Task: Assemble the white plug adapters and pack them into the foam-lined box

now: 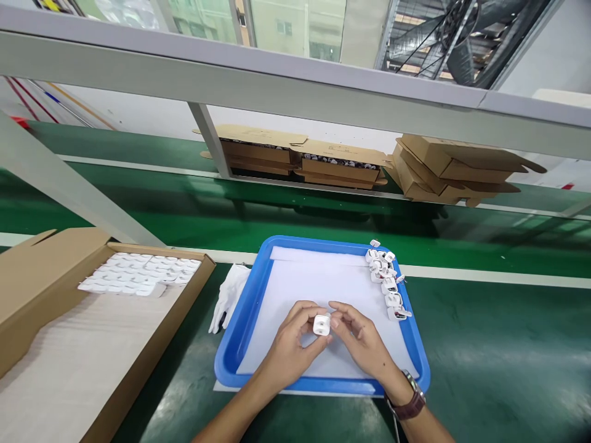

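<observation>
Both hands meet over a blue tray (240, 344) w/ a white sheet inside. Left hand (289, 351) & right hand (362, 344) pinch one small white plug part (321, 324) between fingertips. More white parts (386, 284) sit at the tray's far right. A white glove (228, 295) lies just left; a cardboard box (138, 375) is further left.

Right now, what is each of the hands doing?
Left hand: closed on the small white plug part.
Right hand: fingertips pinch the same part from the other side.
</observation>
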The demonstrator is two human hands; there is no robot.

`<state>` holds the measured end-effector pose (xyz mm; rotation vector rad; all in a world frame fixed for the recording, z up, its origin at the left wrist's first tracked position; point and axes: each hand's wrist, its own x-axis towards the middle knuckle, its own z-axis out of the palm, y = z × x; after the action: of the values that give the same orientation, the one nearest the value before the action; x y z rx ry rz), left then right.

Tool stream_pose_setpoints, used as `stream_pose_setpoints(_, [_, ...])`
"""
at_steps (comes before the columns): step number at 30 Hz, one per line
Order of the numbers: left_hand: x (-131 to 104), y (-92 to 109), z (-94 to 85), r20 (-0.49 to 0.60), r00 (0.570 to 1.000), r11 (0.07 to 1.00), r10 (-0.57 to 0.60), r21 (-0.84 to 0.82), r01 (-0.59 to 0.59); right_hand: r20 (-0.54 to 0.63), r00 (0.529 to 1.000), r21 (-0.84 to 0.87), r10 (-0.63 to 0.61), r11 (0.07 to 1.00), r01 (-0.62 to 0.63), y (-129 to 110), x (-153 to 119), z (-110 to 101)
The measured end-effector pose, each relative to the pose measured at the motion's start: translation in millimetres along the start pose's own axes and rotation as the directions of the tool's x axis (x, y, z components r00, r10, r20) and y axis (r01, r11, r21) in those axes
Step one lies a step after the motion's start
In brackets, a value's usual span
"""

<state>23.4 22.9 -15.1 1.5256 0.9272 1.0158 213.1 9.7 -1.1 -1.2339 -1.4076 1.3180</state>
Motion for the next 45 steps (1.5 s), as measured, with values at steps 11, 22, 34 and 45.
stream_pose_setpoints(11, [-4.8,44.7,-33.9,-0.22,0.971,0.932,0.094,0.361,-0.009,-0.025,0.992,-0.152,0.124,0.98,-0.126,6.5,-2.4,-3.1])
stream_pose_setpoints(22, [-36.4,49.5,-256.5,-0.526,0.838,0.473,0.144,0.78,0.408,-0.023,0.981,-0.226,0.191,0.955,-0.192,25.6,2.0,-8.7])
stream_pose_setpoints(34, [-36.5,-36.1,-292.5,-0.462,0.873,0.382,0.154,0.843,0.379,-0.043,0.982,-0.265,0.182,0.946,-0.187,27.8,1.8,-5.6])
stream_pose_setpoints(45, [-23.6,35.6,-287.2,-0.491,0.827,0.478,0.275,0.816,0.325,0.075,0.995,-0.243,0.072,0.969,-0.052,17.5,0.2,-2.1])
